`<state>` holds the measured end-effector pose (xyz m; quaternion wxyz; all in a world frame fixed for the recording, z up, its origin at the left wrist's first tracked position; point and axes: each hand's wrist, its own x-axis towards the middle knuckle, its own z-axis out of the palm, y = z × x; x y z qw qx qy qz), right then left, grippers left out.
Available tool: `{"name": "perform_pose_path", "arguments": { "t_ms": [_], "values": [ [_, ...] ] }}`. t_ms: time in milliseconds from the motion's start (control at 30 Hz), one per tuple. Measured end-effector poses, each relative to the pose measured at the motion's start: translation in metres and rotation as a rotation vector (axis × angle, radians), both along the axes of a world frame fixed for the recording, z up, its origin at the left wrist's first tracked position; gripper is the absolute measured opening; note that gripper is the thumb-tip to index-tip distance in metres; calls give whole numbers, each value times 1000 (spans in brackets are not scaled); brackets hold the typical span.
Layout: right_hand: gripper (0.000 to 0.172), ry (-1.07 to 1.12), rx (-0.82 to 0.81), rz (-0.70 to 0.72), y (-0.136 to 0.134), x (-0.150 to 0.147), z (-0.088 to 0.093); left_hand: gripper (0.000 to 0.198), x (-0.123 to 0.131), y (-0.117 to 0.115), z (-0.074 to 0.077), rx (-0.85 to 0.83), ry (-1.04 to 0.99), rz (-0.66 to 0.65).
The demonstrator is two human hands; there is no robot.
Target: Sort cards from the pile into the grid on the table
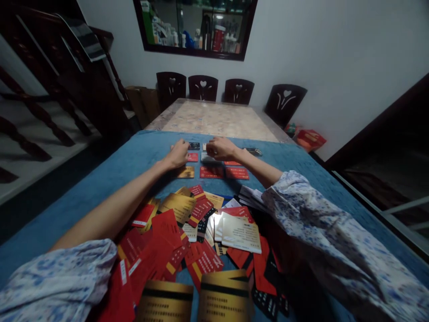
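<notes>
Both arms reach far forward over a blue cloth (110,174). My left hand (178,153) rests with curled fingers on a small red card (192,157), beside a dark card (194,146). My right hand (219,148) is closed over a pale card (208,158) in the same far row. Closer lie a gold card (186,172) and two red cards (212,172), set out in a row. A loose heap of red, gold, black and cream cards (201,232) covers the cloth near me.
Beyond the cloth the marble table top (217,118) is bare, with several dark chairs (203,87) against the wall. A wooden staircase (50,103) rises on the left. A stack of pale cards (250,197) sits by my right sleeve.
</notes>
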<state>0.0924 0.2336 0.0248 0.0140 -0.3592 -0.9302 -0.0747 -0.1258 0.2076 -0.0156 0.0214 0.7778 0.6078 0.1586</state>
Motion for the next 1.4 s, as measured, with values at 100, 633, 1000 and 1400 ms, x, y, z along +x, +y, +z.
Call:
{"name": "perform_pose_path", "arguments": {
  "t_ms": [100,633,1000,1400],
  "values": [
    [21,7,6,-4,-15,11,1,30,13,-12,-1,17,5,-54],
    [15,77,-7,-44,-76,86,-13,22,82,-71,-3,68,-46,-272],
    [15,58,-25,-108,-115,131,-24,21,123,-103,-4,41,-70,-356],
    [16,68,-97,-177,-137,171,-32,25,167,-129,12,-102,66,-477]
  ]
}}
